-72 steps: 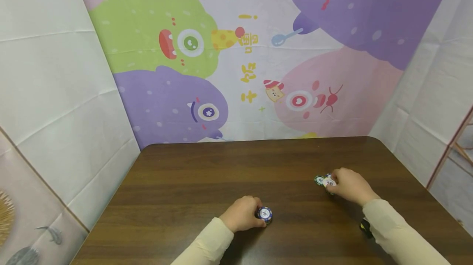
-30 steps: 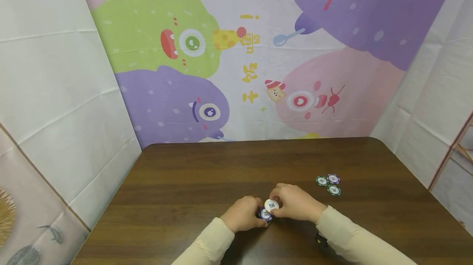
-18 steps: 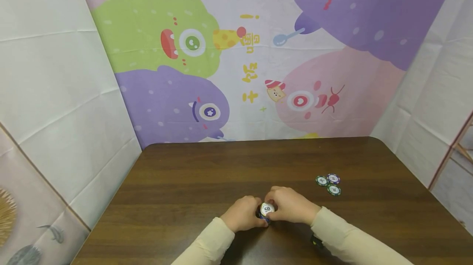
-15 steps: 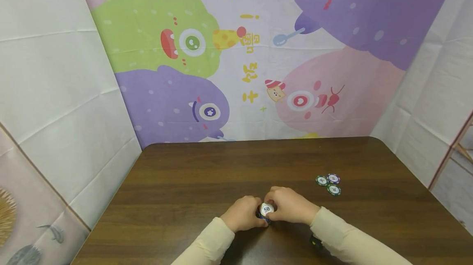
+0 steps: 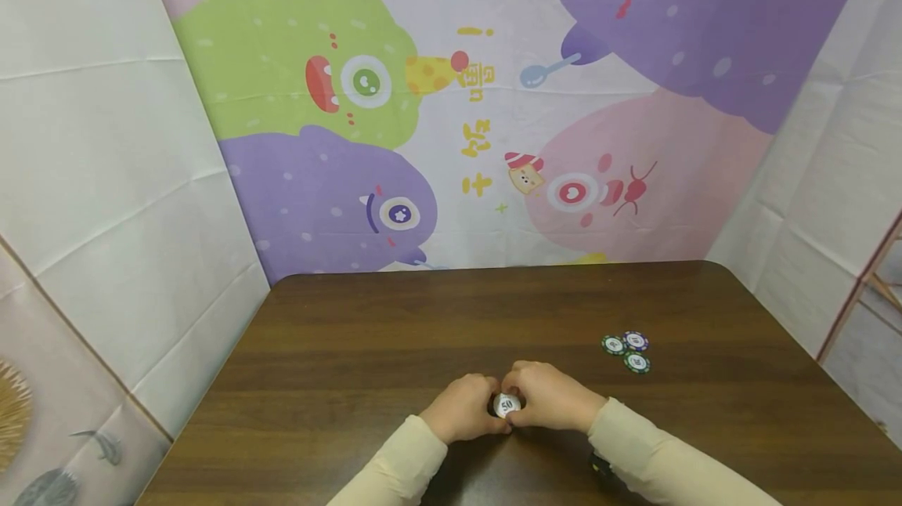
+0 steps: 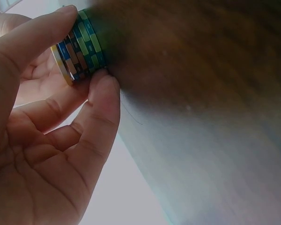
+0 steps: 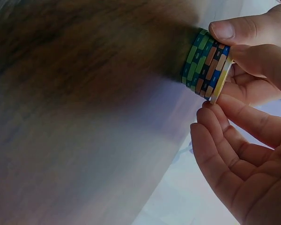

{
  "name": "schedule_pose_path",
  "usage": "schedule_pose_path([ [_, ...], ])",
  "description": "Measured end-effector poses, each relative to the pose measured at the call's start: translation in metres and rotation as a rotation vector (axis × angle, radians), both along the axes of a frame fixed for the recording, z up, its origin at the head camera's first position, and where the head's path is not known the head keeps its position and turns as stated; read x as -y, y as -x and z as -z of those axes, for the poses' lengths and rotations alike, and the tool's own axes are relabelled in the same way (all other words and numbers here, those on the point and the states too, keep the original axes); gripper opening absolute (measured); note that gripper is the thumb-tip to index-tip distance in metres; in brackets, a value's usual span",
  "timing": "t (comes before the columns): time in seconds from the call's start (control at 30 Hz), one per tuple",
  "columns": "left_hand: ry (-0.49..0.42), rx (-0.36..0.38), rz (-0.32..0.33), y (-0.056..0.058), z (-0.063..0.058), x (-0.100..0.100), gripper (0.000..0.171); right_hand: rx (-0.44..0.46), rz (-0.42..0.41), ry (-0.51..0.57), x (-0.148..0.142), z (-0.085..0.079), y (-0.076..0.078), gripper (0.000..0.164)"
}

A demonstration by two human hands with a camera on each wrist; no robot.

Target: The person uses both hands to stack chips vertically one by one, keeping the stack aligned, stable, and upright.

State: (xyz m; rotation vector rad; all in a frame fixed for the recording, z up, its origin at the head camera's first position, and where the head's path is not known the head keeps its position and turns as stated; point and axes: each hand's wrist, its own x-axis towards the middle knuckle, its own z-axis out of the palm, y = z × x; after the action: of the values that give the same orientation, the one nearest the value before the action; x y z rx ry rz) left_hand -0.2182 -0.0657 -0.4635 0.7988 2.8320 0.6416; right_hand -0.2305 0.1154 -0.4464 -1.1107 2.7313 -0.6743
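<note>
The fingers (image 6: 107,93) of the left hand (image 5: 461,410) curl around the chip stack (image 7: 199,63), thumb on the near side. The right hand (image 5: 557,398) pinches the rim of the white "50" chip (image 5: 506,406), topmost on the stack, between thumb and fingertips. The hands face each other across the upright stack, which stands on the counter (image 5: 352,349). Both forearms, in cream sleeves (image 5: 395,455), angle inward from the near side. Three loose chips (image 5: 637,363) lie flat beyond the right hand.
</note>
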Motion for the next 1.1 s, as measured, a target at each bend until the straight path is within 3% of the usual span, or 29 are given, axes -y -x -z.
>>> schedule_pose_path([
  [0.73, -0.002, -0.004, 0.003, -0.001, -0.001, 0.000, 0.029, 0.012, -0.004, 0.022, -0.002, 0.003, 0.000, 0.022],
  [1.1, -0.029, 0.004, 0.008, 0.000, 0.000, 0.000, 0.031, -0.013, 0.059, 0.016, -0.020, 0.004, 0.000, 0.027],
])
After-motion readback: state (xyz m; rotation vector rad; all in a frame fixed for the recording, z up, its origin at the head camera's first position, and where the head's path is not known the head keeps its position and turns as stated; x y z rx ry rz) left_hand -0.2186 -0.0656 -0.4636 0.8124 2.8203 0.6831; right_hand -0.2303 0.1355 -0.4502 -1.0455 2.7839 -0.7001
